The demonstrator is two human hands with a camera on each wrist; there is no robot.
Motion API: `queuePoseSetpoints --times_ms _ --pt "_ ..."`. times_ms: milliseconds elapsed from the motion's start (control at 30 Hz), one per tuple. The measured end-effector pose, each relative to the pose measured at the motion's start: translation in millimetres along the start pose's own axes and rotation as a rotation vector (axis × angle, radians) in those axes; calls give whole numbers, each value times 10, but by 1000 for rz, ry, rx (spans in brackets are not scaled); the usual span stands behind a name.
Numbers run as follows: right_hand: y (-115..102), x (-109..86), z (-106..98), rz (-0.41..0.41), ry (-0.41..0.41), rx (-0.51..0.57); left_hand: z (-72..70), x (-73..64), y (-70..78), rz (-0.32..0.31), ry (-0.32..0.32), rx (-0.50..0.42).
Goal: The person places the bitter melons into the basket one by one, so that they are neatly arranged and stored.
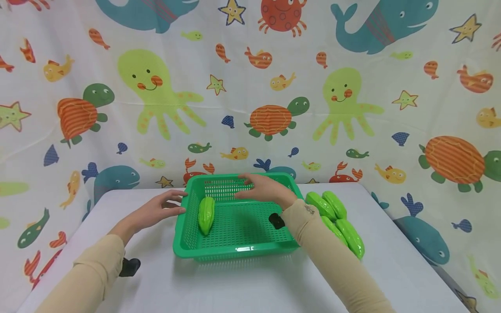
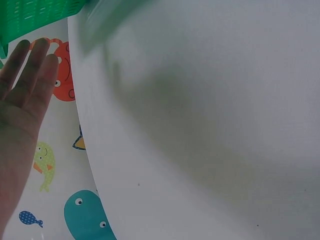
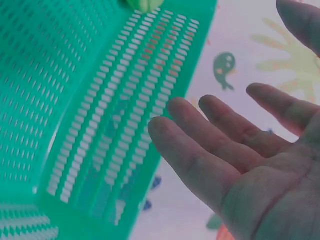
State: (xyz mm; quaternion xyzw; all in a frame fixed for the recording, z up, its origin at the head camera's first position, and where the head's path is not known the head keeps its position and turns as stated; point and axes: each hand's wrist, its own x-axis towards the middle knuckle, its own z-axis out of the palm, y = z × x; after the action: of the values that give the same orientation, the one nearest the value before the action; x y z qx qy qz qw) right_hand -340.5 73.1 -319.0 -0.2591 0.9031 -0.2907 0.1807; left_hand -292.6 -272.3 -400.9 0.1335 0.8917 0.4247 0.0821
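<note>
A green plastic basket [image 1: 242, 250] with slotted walls stands on the white table. One glossy green fruit-like piece [image 1: 206, 215], long and ridged, lies inside it near the left wall. My left hand [image 1: 160, 209] is at the basket's left rim, its fingertips right by the edge; in the left wrist view the fingers [image 2: 34, 75] stretch out straight. Over the basket's back right part hovers my right hand [image 1: 264, 189], with nothing in it. The right wrist view shows its fingers [image 3: 215, 135] spread and loosely bent before the slotted wall.
Several more of the green ridged pieces [image 1: 350, 237] lie in a group on the table, just right of the basket. Behind the table hangs a white curtain [image 1: 242, 143] printed with sea animals. The white tabletop [image 1: 395, 261] extends to the right and front.
</note>
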Motion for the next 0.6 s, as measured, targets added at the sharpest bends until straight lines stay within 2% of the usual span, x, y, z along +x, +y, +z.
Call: queuePoseSetpoints --times_ms 233,467,600 --pt "241 -392 -173 9 139 29 -15 8 -5 -4 0 -1" --pt "545 -784 -347 20 228 88 -19 9 -9 3 -4 7" --pt "761 -981 -423 29 274 85 -18 15 -12 4 -6 8"
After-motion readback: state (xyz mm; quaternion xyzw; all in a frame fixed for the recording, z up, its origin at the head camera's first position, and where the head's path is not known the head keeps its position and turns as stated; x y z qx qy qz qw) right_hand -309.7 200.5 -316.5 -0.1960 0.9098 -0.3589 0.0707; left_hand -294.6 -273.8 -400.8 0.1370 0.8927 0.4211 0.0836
